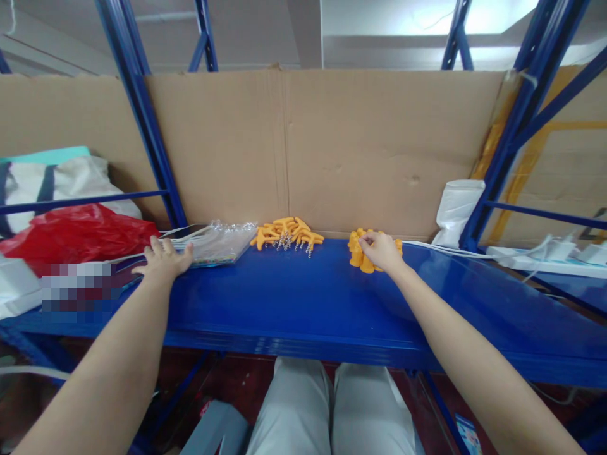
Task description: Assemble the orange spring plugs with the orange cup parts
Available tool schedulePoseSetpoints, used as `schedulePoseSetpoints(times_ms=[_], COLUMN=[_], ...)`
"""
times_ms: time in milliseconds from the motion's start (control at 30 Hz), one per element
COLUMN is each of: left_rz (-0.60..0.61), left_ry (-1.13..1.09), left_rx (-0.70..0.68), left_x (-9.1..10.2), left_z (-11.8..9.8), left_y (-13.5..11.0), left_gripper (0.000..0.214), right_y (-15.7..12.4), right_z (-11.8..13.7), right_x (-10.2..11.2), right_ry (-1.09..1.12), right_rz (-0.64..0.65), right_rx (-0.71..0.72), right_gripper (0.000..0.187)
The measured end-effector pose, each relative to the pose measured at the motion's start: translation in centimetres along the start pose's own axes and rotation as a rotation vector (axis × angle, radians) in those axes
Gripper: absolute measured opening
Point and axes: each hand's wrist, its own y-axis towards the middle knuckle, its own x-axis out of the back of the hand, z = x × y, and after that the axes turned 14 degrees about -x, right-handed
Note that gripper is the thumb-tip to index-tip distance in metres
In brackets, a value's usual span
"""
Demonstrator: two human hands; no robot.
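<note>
My left hand (162,258) is spread open at the left end of the blue shelf, beside a stack of clear plastic bags (222,243). Its fingers lie near white cords and the edge of a red plastic bag. On the right, my right hand (380,250) reaches to a cluster of yellow-orange plastic pieces (367,263) with flared bases, its fingertips pinched on one at the top. The hand hides part of that cluster. Between the hands lies a pile of corkscrews (285,232) with orange T-shaped handles and metal spirals.
A cardboard sheet (351,139) stands behind the blue shelf (294,303), between blue metal posts (154,126). Far left are the red plastic bag (85,234) and a striped cloth bag. At right are a white pouch (458,212), white cables and a power strip (559,259).
</note>
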Motion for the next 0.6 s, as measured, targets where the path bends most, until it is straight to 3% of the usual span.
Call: schedulePoseSetpoints(times_ms=[133,267,400,500,600], left_rz=[-0.006,-0.114,-0.060,-0.036,0.064], left_ry=[0.002,0.034,-0.045,-0.196,-0.424], left_rx=[-0.034,-0.186,-0.423,-0.475,-0.509], left_x=[0.2,0.7,0.8,0.0,-1.2], left_z=[-0.9,-3.8,-9.1,-14.0,-18.6], left_y=[0.1,0.1,-0.9,-1.9,-3.1], left_gripper=[0.063,0.053,0.051,0.044,0.037], right_y=[0.0,0.4,0.9,1.1,1.2], right_z=[0.0,-0.6,-1.3,-1.7,-2.0], right_x=[0.1,0.5,1.1,1.4,1.5], right_ry=[0.010,0.056,0.084,0.074,0.042], right_rz=[-0.005,-0.050,-0.106,-0.112,-0.096], right_rx=[-0.020,-0.057,-0.104,-0.143,-0.144], right_gripper=[0.028,0.027,0.027,0.027,0.027])
